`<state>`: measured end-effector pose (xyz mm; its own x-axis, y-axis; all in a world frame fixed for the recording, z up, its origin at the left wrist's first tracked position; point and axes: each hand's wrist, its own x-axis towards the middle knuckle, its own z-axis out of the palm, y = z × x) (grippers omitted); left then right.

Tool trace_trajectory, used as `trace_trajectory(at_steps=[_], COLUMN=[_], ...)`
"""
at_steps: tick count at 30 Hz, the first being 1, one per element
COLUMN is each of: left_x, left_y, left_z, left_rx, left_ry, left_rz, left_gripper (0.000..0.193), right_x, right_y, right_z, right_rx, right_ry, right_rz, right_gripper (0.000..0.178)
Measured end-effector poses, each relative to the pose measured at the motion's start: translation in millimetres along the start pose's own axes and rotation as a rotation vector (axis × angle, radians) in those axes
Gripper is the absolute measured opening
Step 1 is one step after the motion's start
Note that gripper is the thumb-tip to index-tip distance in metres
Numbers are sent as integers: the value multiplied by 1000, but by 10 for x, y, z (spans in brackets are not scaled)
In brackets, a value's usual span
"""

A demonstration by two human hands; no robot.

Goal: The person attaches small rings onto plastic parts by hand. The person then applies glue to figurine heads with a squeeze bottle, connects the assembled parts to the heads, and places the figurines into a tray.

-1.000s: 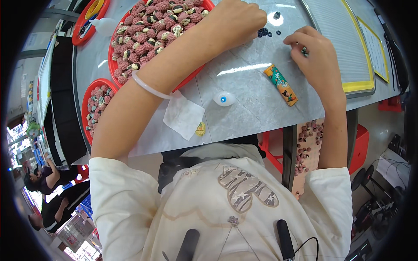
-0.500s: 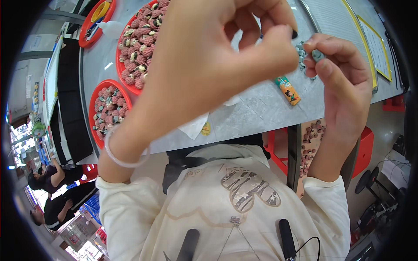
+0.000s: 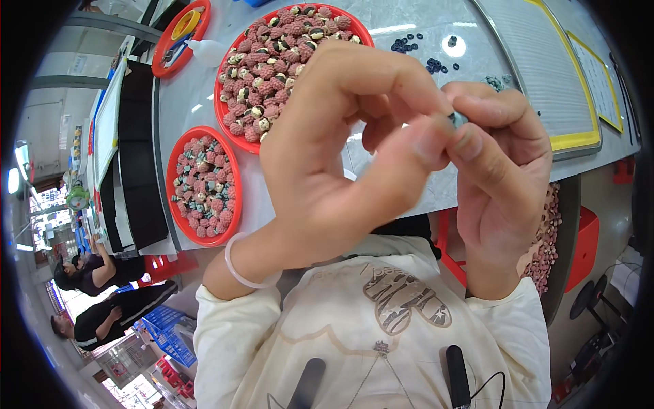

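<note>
In front of my chest, my left hand (image 3: 347, 150) and my right hand (image 3: 504, 157) meet at the fingertips. My right thumb and forefinger pinch a small blue-grey moulded piece (image 3: 460, 119). At its left side my left fingertips press a tiny dark piece against it; mostly covered by the fingers, its exact shape cannot be made out. Beyond the hands, small black rings (image 3: 405, 46) lie loose on the grey table (image 3: 402, 15), with a little pile of blue-grey pieces (image 3: 496, 83) behind my right hand.
A large red basin (image 3: 219, 102) holds pink bumpy pieces with cream and black parts. Nearer stands a smaller red basin (image 3: 238, 204) of pink and blue-grey pieces. A yellow-edged tray (image 3: 579, 141) lies right. A red stool (image 3: 584, 252) stands below; two people are far left.
My left hand has come down and toward me, bringing its dark piece to the blue-grey piece. My right hand has moved left, so the fingertips now touch. The view has shifted slightly.
</note>
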<state>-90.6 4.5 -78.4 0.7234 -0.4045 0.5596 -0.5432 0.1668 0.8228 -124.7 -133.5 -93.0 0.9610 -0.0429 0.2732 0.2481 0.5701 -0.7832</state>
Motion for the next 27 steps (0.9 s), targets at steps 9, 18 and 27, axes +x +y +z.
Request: trace_trajectory(at_steps=[9, 18, 27], left_x=[-5, -14, 103], left_y=[141, -3, 23], left_z=[32, -130, -137], left_rx=[-446, 153, 1], left_ry=[72, -135, -48], left_rz=[-469, -73, -51], left_gripper=[22, 19, 28], right_x=[-71, -106, 111], right_y=[39, -23, -101], right_z=[90, 13, -340], right_rx=[47, 142, 56], right_ry=[68, 88, -27], right_rz=[-24, 221, 149], right_gripper=[12, 12, 18])
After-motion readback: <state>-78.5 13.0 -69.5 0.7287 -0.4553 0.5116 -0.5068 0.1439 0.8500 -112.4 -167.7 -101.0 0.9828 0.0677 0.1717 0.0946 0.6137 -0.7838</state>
